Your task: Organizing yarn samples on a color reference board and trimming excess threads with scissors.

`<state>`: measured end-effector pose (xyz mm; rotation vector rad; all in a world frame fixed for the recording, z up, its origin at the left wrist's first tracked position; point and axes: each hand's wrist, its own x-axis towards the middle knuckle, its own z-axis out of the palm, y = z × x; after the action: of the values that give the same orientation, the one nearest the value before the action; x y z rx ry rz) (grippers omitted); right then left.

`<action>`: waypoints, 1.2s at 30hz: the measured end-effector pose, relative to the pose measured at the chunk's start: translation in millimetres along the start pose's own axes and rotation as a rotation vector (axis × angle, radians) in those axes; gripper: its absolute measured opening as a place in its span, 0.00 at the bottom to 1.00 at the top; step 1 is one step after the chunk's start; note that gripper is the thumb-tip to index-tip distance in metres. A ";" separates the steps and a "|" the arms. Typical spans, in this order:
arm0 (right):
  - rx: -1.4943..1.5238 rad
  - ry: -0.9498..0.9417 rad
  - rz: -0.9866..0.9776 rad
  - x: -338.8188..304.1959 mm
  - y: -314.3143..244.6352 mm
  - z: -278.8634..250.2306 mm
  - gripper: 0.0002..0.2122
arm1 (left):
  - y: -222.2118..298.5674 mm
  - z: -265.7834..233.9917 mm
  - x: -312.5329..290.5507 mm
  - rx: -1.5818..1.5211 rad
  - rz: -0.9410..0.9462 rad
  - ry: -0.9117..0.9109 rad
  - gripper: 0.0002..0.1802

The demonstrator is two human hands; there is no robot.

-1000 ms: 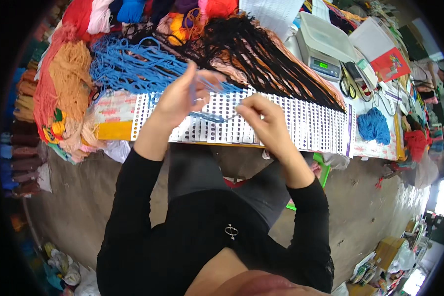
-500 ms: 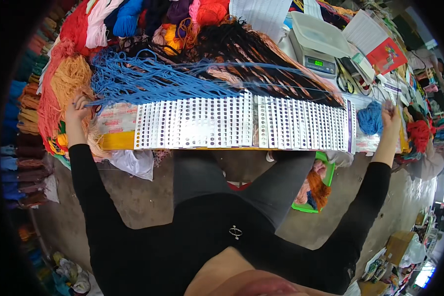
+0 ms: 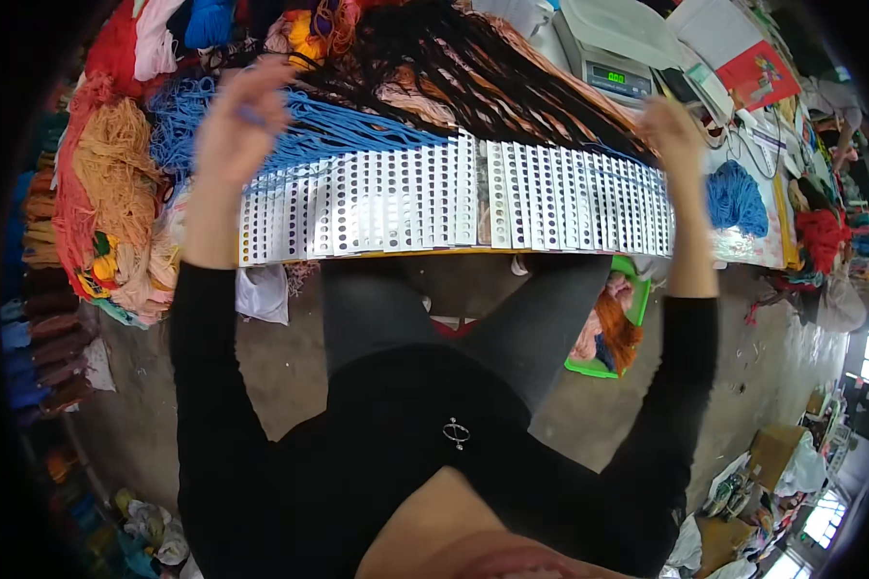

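So, fuzzy tan yarn (image 3: pixel 116 150) is slumping far left; the left hand (image 3: pixel 246 121) is hovering, half-curled, any grip too blurred to tell; plenty of stringy blue strands (image 3: pixel 362 127) are already lying lengthwise above flat dotted cards (image 3: pixel 396 205); black strands (image 3: pixel 521 87) are fanning out behind; the right hand (image 3: pixel 673 135) is blurring, its hold unclear; a soft blue bundle (image 3: pixel 737 200) is sitting beyond, seemingly still left.

The left hand (image 3: pixel 244 124) and right hand (image 3: pixel 673 133) are blurred; the left hides some blue yarn strands (image 3: pixel 357 124). Upper edge cuts the pale pink skein (image 3: pixel 159 43).
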<state>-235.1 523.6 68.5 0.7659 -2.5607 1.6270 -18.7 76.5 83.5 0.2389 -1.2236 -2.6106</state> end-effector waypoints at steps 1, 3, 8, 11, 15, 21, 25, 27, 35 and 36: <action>0.112 -0.086 -0.005 -14.8 -13.5 44.0 0.10 | -33.1 15.3 4.8 -0.011 -0.111 -0.107 0.24; 0.072 -0.197 0.004 -27.6 -12.7 110.0 0.07 | -82.8 25.9 12.6 -0.016 -0.387 -0.194 0.26; 0.225 -0.379 0.317 -27.4 33.7 199.2 0.05 | -160.8 42.0 22.3 0.090 -0.790 0.110 0.27; 0.088 -0.332 0.369 -27.8 41.6 203.2 0.09 | -173.2 50.9 27.3 0.179 -0.827 0.102 0.28; -0.033 -0.248 0.349 -26.3 42.8 212.2 0.11 | -176.8 51.6 38.4 0.253 -0.841 0.075 0.24; -0.064 -0.101 0.253 -24.8 60.8 215.0 0.10 | -202.6 51.5 58.1 0.671 -0.495 -0.061 0.08; 0.050 -0.178 0.260 -28.8 56.0 216.0 0.12 | -214.7 38.3 64.3 0.672 -0.437 -0.089 0.09; 0.146 -0.224 0.354 -28.4 67.4 209.2 0.12 | -215.9 59.9 60.9 0.745 -0.426 -0.135 0.11; -0.268 0.020 0.126 -48.0 50.2 225.2 0.10 | -166.2 31.1 77.4 0.811 -0.328 -0.243 0.08; -0.277 0.010 0.113 -47.2 46.2 226.6 0.11 | -149.6 14.3 88.3 0.640 -0.513 -0.153 0.08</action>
<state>-157.0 364.3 -87.2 0.5992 -2.7848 1.2542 -129.6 153.6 -26.7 0.5338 -2.2943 -2.5567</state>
